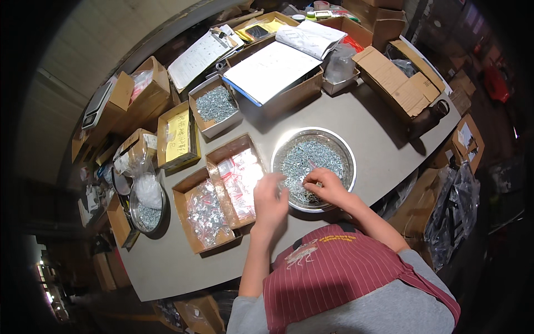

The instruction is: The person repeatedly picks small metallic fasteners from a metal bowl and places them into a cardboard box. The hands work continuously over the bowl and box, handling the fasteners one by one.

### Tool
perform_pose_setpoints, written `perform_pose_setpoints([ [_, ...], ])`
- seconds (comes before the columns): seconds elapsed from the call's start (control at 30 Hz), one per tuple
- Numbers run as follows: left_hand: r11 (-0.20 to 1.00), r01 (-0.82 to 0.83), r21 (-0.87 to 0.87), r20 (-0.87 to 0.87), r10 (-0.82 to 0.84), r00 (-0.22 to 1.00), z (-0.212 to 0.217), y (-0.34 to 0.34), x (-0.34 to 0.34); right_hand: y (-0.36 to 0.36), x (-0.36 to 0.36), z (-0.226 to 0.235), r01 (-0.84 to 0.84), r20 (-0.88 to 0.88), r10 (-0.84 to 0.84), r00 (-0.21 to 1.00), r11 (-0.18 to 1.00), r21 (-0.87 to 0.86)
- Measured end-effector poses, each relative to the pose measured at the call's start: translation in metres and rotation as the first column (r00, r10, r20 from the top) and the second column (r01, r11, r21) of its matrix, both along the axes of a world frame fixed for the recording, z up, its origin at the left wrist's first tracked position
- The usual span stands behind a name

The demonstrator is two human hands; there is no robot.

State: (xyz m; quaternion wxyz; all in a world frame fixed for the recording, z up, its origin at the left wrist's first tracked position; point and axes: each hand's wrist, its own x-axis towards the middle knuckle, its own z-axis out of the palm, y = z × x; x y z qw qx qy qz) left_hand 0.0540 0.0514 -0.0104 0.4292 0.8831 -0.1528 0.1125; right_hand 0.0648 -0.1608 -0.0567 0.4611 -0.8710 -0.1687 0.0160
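A round metal bowl (pixel 351 177) full of small silvery screws (pixel 311 153) stands before me on the grey table. My right hand (pixel 325 186) is over the bowl's near right part, its fingertips pinched together at the screws; what they hold is hidden. A small clear, reddish-edged bit shows just beyond those fingers, too small to name. At the bowl's left rim is my left hand (pixel 271 197), smeared by motion, its fingers toward the bowl. Left of it, one cardboard box holds small red-striped plastic bags (pixel 239 181); the box beside it holds filled clear bags of hardware (pixel 208 214).
Behind these boxes stand a carton of screws (pixel 216 104) and a box with a yellow sheet (pixel 179 133). A second metal bowl (pixel 161 214) sits at the left edge. Papers (pixel 272 72) lie across a far box. An opened carton (pixel 397 80) and a dark mug (pixel 428 118) stand right.
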Motion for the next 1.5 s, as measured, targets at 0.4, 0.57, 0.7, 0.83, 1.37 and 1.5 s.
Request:
perform_pose_setpoints([
  [0.4, 0.989, 0.149, 0.011, -0.073, -0.147, 0.986, 0.005, -0.012, -0.01, -0.011, -0.015, 0.061, -0.11, -0.321, 0.119, 0.94, 0.993, 0.044],
  [0.57, 0.985, 0.17, 0.023, -0.064, -0.168, 0.984, -0.006, -0.021, -0.008, -0.015, -0.017, 0.044, -0.083, -0.219, 0.11, 0.97, 0.988, 0.127],
  [0.7, 0.987, 0.156, 0.048, -0.042, -0.154, 0.987, -0.008, -0.019, -0.006, -0.012, -0.017, 0.047, -0.096, -0.27, 0.141, 0.952, 0.98, 0.172],
  [0.83, 0.996, 0.06, 0.072, 0.134, -0.07, 0.989, -0.005, -0.031, -0.01, -0.011, -0.019, 0.042, -0.032, -0.157, 0.059, 0.986, 0.985, 0.171],
  [1.37, 0.941, 0.085, -0.327, -0.63, -0.284, 0.723, 0.025, -0.023, -0.019, -0.012, -0.016, 0.057, -0.058, -0.355, 0.371, 0.858, 0.757, 0.651],
  [1.5, 0.939, 0.222, -0.262, -0.446, -0.322, 0.835, 0.016, -0.018, -0.019, -0.015, -0.015, 0.054, -0.108, -0.354, 0.426, 0.833, 0.752, 0.65],
])
